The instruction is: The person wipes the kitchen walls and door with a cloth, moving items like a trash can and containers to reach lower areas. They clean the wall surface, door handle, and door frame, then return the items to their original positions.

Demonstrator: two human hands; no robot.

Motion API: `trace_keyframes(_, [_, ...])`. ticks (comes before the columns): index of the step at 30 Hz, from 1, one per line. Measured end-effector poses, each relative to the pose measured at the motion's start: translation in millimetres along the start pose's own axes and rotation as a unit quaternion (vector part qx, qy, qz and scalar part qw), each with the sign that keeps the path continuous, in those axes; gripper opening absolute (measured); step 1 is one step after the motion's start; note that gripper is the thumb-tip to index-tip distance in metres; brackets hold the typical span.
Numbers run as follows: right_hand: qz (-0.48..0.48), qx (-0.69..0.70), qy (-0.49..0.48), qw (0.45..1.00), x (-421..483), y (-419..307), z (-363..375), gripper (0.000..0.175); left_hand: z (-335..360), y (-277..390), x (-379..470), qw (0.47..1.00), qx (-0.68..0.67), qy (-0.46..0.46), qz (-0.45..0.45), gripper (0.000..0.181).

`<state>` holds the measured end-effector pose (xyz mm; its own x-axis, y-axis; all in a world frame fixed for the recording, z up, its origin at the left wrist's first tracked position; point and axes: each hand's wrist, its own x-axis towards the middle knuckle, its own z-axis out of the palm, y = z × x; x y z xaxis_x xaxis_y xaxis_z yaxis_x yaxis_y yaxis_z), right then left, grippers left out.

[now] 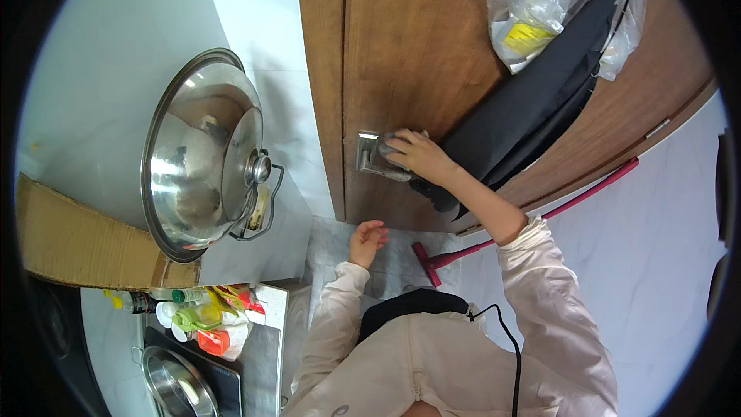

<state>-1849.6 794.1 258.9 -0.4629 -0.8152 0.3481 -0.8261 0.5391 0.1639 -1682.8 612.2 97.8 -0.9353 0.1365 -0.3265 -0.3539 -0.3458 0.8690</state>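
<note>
My right hand (421,156) reaches to a brown wooden door (417,69), just beside its metal lever handle (385,171). Under the fingers is a small grey wad (389,147), pressed to the door; its material is hard to tell. My left hand (367,242) hangs lower down, away from the door, with loosely curled fingers and nothing in it. A folded black umbrella (521,98) hangs slantwise on the door, its lower end close to my right wrist. Clear plastic bags (527,6) hang at its top.
A red-handled floor squeegee (474,248) leans along the wall on the right. At left, a lidded steel pot (202,156) hangs or stands by the wall, near cardboard (87,231). Several bottles (197,315) and a steel pan (173,379) occupy the counter.
</note>
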Motion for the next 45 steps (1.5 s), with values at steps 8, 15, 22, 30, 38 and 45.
trace_keyframes(8, [0.11, 0.175, 0.011, 0.978, -4, -58, 51, 0.061, 8, 41, 78, 0.95, -0.278, 0.141, -0.019, 0.039])
trace_keyframes(15, [0.141, 0.213, -0.025, 0.966, -56, -31, 48, 0.055, 23, 47, 89, 0.943, -0.293, 0.158, 0.032, 0.036])
trace_keyframes(22, [0.121, 0.222, 0.054, 0.966, 21, -45, 82, 0.045, 28, 31, 102, 0.907, -0.336, 0.25, 0.054, 0.034])
trace_keyframes(30, [0.033, 0.188, 0.05, 0.98, 36, -43, 65, 0.035, 67, 37, 106, 0.858, -0.415, 0.276, 0.126, 0.025])
trace_keyframes(38, [0.073, 0.028, -0.072, 0.994, 31, -37, 53, 0.023, 70, 42, 108, 0.868, -0.403, 0.27, 0.104, 0.033])
trace_keyframes(45, [0.024, -0.034, 0.054, 0.998, 54, -36, 49, 0.034, 67, 39, 118, 0.882, -0.396, 0.229, 0.11, 0.028])
